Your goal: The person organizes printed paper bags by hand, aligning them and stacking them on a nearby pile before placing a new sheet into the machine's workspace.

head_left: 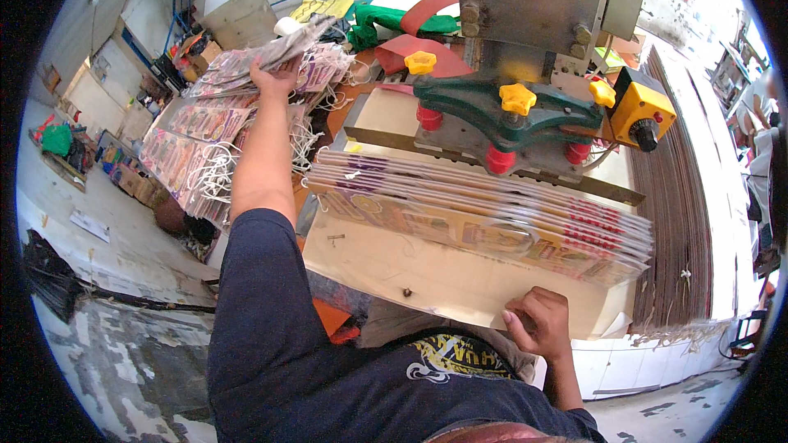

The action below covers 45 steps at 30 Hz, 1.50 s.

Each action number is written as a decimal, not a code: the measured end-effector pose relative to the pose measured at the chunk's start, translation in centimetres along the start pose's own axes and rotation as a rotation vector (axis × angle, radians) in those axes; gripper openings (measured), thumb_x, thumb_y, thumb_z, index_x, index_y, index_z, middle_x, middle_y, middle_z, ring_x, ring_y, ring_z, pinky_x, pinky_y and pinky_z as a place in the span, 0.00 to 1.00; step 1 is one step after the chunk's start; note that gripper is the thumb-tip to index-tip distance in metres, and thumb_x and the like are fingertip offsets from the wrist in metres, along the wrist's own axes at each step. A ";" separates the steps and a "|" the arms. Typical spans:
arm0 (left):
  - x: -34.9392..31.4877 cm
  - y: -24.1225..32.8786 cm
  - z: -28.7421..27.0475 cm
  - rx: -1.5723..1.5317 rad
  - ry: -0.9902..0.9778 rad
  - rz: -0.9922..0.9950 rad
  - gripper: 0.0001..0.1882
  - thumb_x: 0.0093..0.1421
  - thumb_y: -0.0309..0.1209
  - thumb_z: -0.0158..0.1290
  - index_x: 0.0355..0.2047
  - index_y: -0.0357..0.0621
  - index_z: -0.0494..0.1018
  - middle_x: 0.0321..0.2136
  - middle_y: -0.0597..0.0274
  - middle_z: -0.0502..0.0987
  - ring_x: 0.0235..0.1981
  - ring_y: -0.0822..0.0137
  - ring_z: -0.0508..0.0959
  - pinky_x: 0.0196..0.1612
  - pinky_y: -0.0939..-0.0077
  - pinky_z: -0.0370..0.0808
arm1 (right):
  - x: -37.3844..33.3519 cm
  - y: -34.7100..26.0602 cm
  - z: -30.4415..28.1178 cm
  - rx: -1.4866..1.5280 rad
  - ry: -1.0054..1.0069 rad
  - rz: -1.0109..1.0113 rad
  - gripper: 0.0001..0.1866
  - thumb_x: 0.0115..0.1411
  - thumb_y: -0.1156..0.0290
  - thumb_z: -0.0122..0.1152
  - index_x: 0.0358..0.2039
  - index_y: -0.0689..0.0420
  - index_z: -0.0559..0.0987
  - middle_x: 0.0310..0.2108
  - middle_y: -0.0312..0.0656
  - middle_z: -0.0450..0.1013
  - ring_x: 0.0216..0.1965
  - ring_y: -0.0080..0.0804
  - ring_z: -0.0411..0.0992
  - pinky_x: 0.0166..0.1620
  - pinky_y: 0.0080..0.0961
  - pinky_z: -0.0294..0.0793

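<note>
Printed bags (193,122) w/ white cords lie piled at 10 o'clock. L hand (276,80), approx. 11, grips a grey printed bundle (287,46) above them; best hold edges sq., cords untangled. Overlapping bags (460,228) lie on the bench (394,267) nr centre, twd 3; don't disturb. R hand (542,321), 4 o'clock, curled; can't tell if holding anything.

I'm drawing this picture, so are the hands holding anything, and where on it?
The left hand holds a printed bundle by its near edge. The right hand is loosely curled; nothing shows in it.
</note>
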State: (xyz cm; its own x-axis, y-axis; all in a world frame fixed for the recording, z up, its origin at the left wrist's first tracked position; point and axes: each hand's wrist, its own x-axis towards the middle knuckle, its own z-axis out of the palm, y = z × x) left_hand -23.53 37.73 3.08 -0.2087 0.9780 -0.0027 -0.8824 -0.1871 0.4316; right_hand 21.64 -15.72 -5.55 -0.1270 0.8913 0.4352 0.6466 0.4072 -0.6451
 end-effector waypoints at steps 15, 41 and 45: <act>5.8 3.2 -1.9 0.226 0.051 -0.006 0.14 0.65 0.23 0.51 0.51 0.33 0.72 0.50 0.44 0.77 0.52 0.47 0.78 0.59 0.45 0.74 | -0.1 -0.4 -0.2 0.030 0.000 -0.002 0.06 0.51 0.71 0.68 0.24 0.56 0.79 0.20 0.43 0.75 0.22 0.40 0.74 0.28 0.34 0.73; -9.1 6.8 15.3 0.395 -0.468 0.387 0.21 0.63 0.33 0.59 0.55 0.39 0.75 0.53 0.58 0.79 0.53 0.60 0.77 0.59 0.61 0.73 | -0.5 0.2 0.0 -0.013 0.014 -0.026 0.05 0.54 0.69 0.67 0.27 0.54 0.79 0.20 0.41 0.74 0.23 0.40 0.74 0.28 0.34 0.73; -14.0 12.7 17.9 0.560 -0.325 0.423 0.24 0.65 0.35 0.55 0.58 0.37 0.73 0.58 0.56 0.75 0.60 0.57 0.72 0.65 0.57 0.65 | -0.8 0.4 0.3 0.006 -0.007 -0.038 0.06 0.56 0.67 0.66 0.28 0.54 0.79 0.22 0.42 0.74 0.25 0.42 0.75 0.30 0.37 0.74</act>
State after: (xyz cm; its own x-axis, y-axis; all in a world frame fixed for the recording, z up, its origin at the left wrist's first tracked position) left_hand -24.29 23.33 24.72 -0.2695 0.8280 0.4917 -0.3925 -0.5608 0.7290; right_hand 21.80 -16.22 -6.31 -0.1565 0.8767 0.4549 0.6365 0.4416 -0.6323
